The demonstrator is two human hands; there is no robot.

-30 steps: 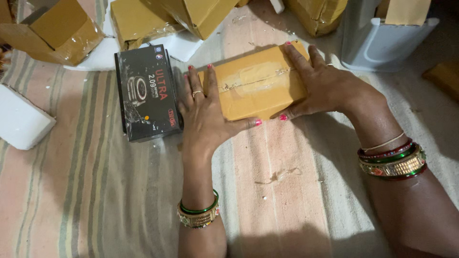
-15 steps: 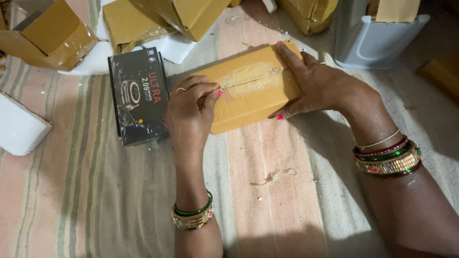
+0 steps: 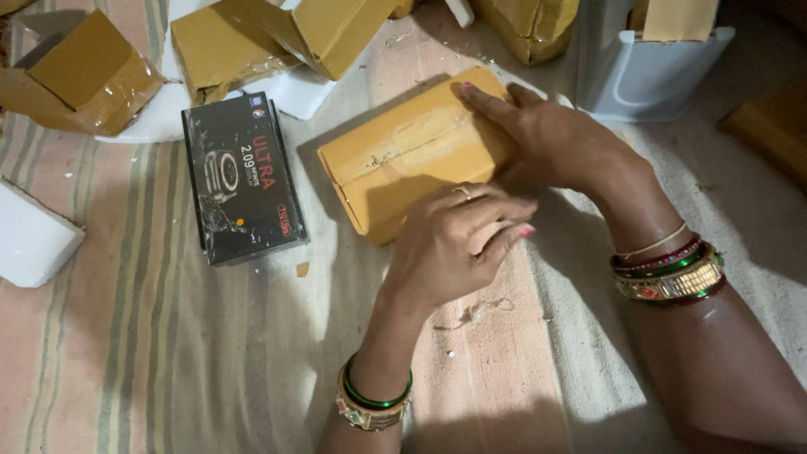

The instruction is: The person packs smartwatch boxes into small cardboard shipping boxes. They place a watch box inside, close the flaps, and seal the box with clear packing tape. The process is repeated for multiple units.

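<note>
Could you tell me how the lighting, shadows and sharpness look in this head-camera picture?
Head view: light falls unevenly, with the right hand and the striped cloth lit and the lower right in deep shadow; the left hand shades the near side of the taped yellow-brown box; the black box shows glossy glare; focus is fairly sharp throughout.

A printed box (image 3: 242,178) lies left of the taped parcel (image 3: 403,160), opened cartons (image 3: 252,42) behind both.

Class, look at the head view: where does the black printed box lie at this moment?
The black printed box lies flat on the striped cloth, left of centre, just left of the tan taped parcel that both hands rest on, untouched.
</note>
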